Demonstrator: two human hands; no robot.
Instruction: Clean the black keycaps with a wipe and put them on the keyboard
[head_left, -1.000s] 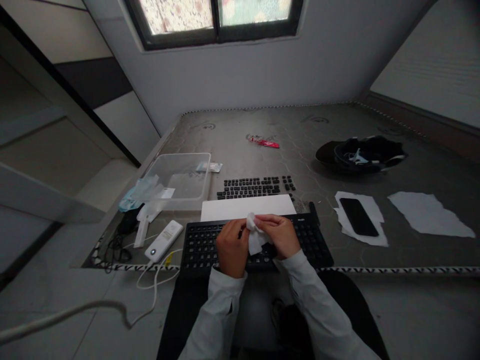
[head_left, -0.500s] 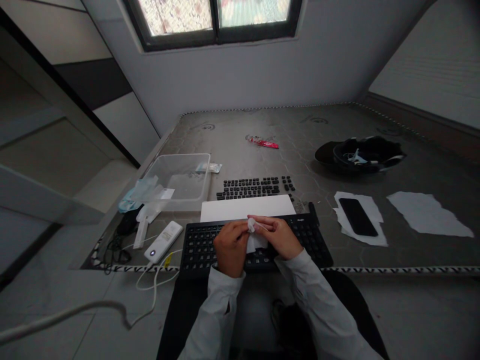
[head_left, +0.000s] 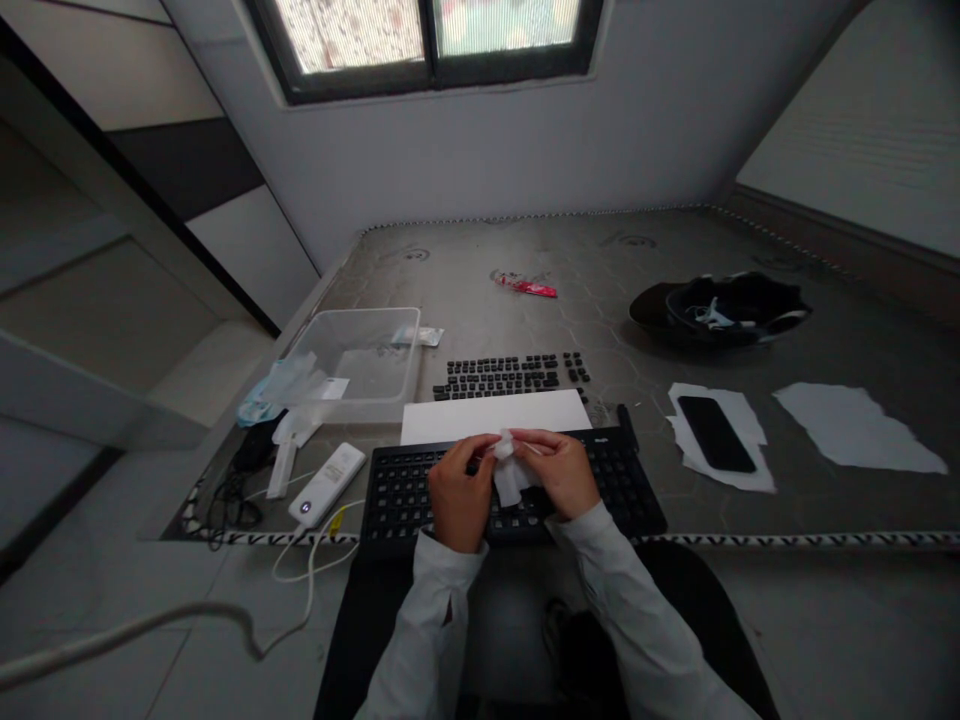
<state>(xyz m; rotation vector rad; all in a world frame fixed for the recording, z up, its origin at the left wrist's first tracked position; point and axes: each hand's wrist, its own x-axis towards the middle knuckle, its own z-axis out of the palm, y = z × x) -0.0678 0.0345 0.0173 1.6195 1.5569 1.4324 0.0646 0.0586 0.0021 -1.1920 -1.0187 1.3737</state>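
Both hands meet above the middle of a black keyboard (head_left: 409, 490), whose keycaps have been pulled off over much of its face. My left hand (head_left: 459, 495) pinches a crumpled white tissue (head_left: 508, 480) from the left. From the other side my right hand (head_left: 561, 472) grips the same tissue between thumb and fingers, and part of it hangs down over the keys. Behind the keyboard lies a white sheet of paper (head_left: 495, 414). Beyond that, loose black keycaps (head_left: 502, 375) are set out in rows.
To the left stand a clear plastic box (head_left: 360, 410), a white power bank (head_left: 328, 485) with a cable, and plastic wrappings (head_left: 296, 385). At right, a phone (head_left: 716, 434) rests on tissue, beside another tissue (head_left: 859, 428) and a black cap (head_left: 720, 310). A red packet (head_left: 529, 287) lies farther back.
The fingers have shifted slightly on the tissue, and more of it now hangs down between the hands. Everything else stays in place.
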